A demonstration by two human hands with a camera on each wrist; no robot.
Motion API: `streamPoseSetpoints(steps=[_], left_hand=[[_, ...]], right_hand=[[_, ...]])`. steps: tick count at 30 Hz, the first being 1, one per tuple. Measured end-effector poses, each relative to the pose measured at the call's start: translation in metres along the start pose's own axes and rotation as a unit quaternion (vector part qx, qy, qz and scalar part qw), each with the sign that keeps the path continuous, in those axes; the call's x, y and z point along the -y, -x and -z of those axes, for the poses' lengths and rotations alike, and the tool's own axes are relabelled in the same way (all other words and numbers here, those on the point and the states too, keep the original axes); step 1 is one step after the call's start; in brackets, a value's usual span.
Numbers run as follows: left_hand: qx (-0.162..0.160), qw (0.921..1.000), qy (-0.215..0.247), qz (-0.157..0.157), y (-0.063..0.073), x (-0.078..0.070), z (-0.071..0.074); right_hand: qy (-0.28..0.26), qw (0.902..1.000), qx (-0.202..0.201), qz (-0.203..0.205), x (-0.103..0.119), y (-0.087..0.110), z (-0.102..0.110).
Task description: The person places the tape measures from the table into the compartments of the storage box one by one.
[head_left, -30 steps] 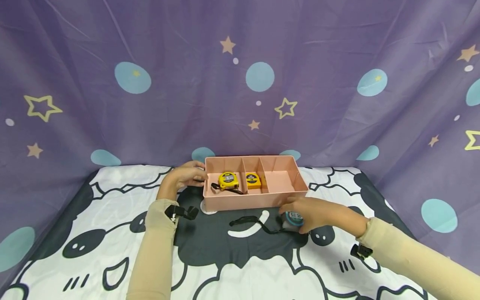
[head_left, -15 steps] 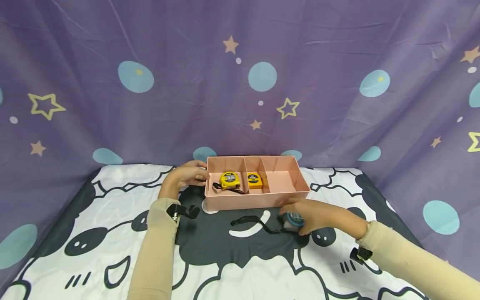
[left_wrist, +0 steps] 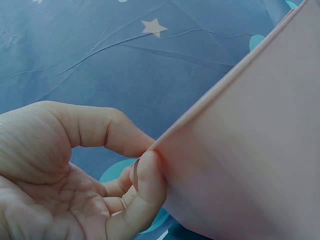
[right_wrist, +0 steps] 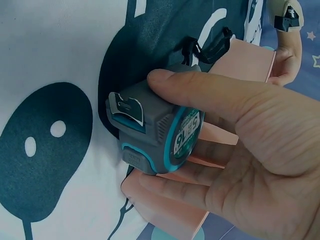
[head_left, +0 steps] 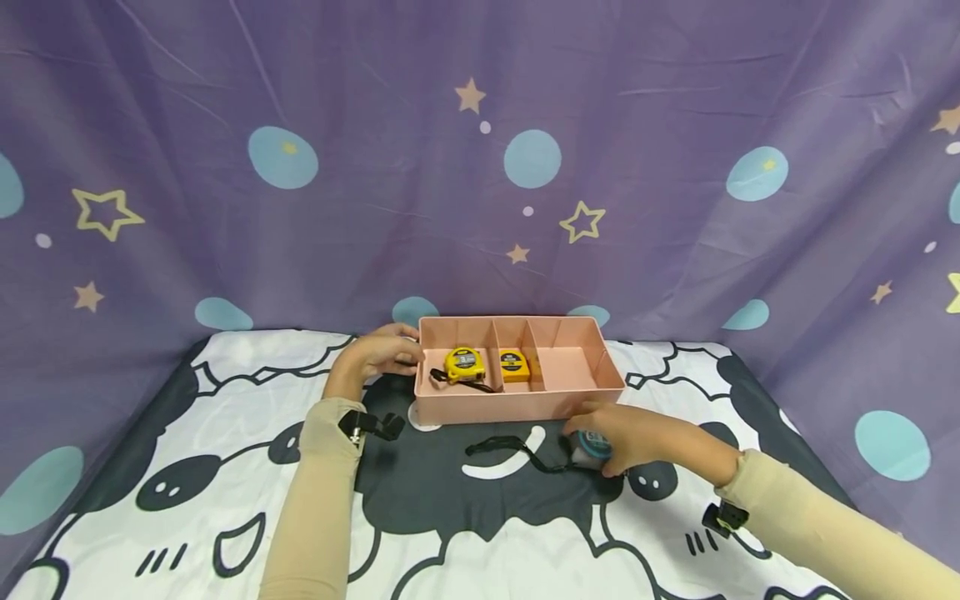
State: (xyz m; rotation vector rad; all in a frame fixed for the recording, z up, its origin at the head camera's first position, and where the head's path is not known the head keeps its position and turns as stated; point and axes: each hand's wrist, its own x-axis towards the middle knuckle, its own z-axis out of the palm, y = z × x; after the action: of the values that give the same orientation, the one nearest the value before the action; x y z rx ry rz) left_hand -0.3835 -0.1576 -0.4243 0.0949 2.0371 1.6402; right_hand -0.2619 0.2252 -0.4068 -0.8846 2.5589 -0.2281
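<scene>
My left hand [head_left: 378, 354] is at the left end of the pink divided box [head_left: 495, 407]; in the left wrist view its curled thumb and fingertip [left_wrist: 148, 172] pinch the box's edge. My right hand [head_left: 633, 435] grips a grey and blue tape measure [right_wrist: 165, 120] just in front of the box's right part. The thumb lies across its top, the fingers along its labelled face. A black wrist strap [head_left: 517, 446] trails leftward from it over the cloth. Inside the box, a yellow tape measure [head_left: 465, 364] lies in the left compartment and another yellow tape measure [head_left: 514, 366] in the middle one.
The box's right compartment [head_left: 570, 367] shows its bare floor. Beneath everything spreads a black and white cartoon-print cloth [head_left: 420, 550]. A purple curtain [head_left: 360, 167] with stars and dots hangs right behind the box.
The whole head view has shifted slightly right and down. Both hands, the box and the tape measures keep their places relative to each other.
</scene>
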Motion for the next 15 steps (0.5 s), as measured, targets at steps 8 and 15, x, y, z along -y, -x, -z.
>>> streamPoseSetpoints(steps=[8,15], left_hand=[[-0.009,0.9999,0.001,0.006,-0.0031,0.0033,-0.0024],[-0.011,0.9999,0.0,0.007,-0.0024,0.002,-0.0015]], right_hand=[[-0.001,0.9998,-0.016,0.009,-0.0018,0.0032,-0.0048],[0.011,0.9992,-0.029,0.025,-0.0016,0.0035,-0.0041]])
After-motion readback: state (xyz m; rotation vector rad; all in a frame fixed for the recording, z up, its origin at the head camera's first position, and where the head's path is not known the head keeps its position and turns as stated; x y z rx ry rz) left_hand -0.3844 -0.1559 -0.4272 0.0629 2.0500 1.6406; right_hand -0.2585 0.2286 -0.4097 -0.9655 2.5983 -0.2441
